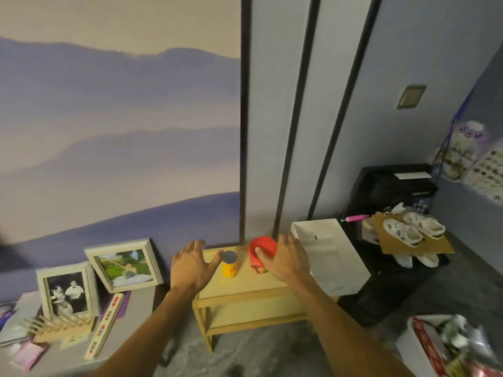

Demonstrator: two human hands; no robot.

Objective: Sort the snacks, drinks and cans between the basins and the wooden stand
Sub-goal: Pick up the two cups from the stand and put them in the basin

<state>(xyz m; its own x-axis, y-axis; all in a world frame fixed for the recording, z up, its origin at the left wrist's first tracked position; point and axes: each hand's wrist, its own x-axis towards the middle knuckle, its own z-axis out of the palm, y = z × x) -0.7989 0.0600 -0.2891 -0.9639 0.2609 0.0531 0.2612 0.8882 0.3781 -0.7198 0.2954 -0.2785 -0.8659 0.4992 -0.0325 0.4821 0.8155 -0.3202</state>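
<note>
A low wooden stand (245, 292) sits against the wall. Two upright containers are on its top: a yellow can (230, 265) with a silver lid and a wider red can (261, 254). My left hand (192, 265) hovers just left of the yellow can with fingers spread, holding nothing. My right hand (285, 258) is at the red can's right side, its thumb over the rim; the fingers look relaxed and do not clearly grip it. A white basin (408, 346) full of snack packets sits at the lower right.
A white open box (330, 257) leans beside the stand on the right. Black bins (392, 191), cardboard and white shoes (413, 231) lie further right. Two framed photos (123, 263), a wooden rack (58, 326) and small items crowd the grey surface on the left.
</note>
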